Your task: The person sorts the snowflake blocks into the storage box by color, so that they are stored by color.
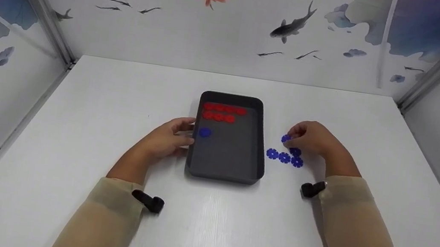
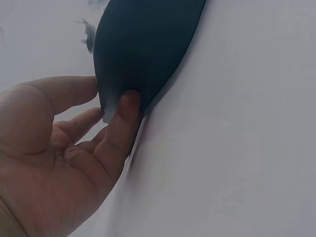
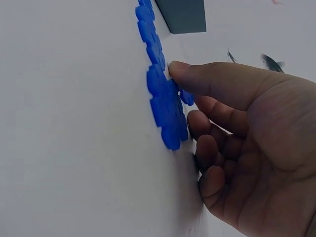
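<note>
My right hand pinches a blue snowflake disc between thumb and fingers, right of the tray. In the right wrist view that hand partly covers the disc. Just below it lie several more blue discs, some side by side in a short row. With its fingers against the outer left wall, my left hand touches the dark grey tray. The left wrist view has the fingertips on the tray wall. Inside the tray, a single blue disc lies below two rows of red discs.
The tray stands on a white table. Panels printed with fish and lotus shapes rise at the back and on both sides. A black wrist device sits at each sleeve cuff.
</note>
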Demonstrator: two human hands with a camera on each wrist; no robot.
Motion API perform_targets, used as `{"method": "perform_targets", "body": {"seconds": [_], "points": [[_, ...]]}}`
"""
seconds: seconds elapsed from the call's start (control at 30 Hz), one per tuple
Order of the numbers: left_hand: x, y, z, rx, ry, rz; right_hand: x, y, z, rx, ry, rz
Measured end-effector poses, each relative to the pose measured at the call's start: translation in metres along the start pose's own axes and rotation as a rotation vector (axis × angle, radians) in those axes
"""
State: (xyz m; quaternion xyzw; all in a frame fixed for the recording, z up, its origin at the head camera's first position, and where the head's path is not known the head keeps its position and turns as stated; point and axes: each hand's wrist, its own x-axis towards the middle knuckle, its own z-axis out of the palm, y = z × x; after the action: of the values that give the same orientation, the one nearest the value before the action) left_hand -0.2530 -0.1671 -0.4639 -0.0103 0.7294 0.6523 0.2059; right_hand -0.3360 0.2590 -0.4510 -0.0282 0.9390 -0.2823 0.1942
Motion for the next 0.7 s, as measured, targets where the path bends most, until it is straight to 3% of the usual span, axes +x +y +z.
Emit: {"method": "perform_targets", "body": {"seconds": [0.33,0.5,0.7], "points": [[-0.002,0.002,0.001,0.003,0.002,0.011,0.002,-0.001,-0.002,0.128,0.043,-0.016],[-0.001,0.001,0.001,0.007,0.003,0.011,-0.001,-0.013,-0.002,0.352,0.05,-0.052],[0.0,0.001,0.001,0.01,0.005,0.015,-0.013,-0.044,-0.002,0.595,-0.041,-0.154]]}}
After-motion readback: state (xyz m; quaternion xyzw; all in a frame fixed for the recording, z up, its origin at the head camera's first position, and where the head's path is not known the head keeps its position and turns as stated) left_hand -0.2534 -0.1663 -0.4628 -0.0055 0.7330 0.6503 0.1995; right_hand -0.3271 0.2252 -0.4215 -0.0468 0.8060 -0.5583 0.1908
